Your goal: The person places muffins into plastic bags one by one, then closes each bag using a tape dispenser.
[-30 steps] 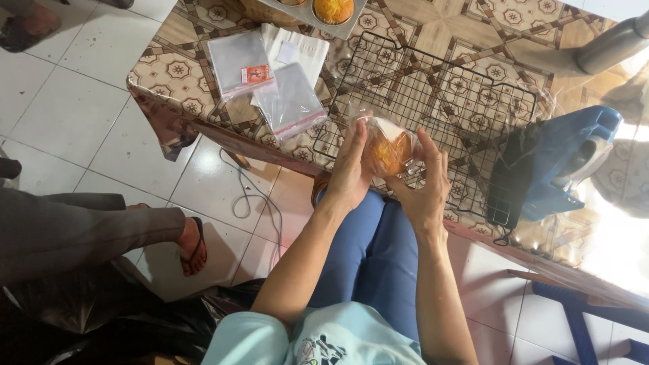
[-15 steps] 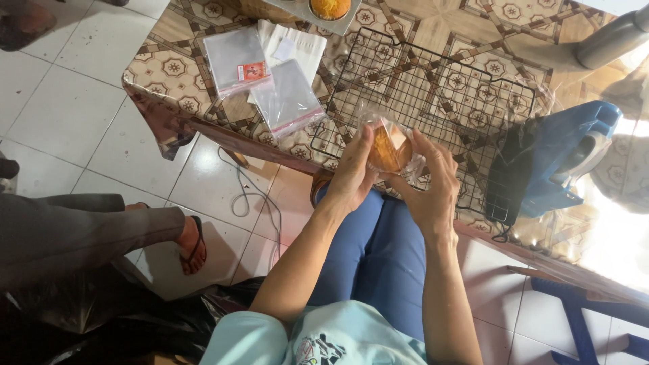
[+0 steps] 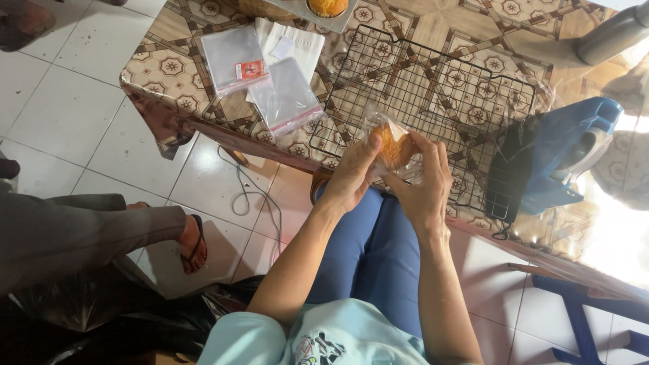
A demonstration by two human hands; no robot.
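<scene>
left hand (image 3: 351, 179) + right hand (image 3: 426, 186): both grasp round golden cake (image 3: 394, 150) in crinkly clear bag | beyond hands: black wire grid rack (image 3: 439, 88) | left of hands: flat glossy empty bags (image 3: 284, 98)

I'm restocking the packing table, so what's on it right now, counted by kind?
Round golden pastries: 2, one in a clear bag held by both hands, one on a tray
Empty clear bags: 2
Black wire rack: 1
Blue machine: 1
Total: 6

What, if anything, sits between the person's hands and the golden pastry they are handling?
Only a thin clear bag: it wraps the pastry, and the left hand and right hand grip it from either side.
</scene>
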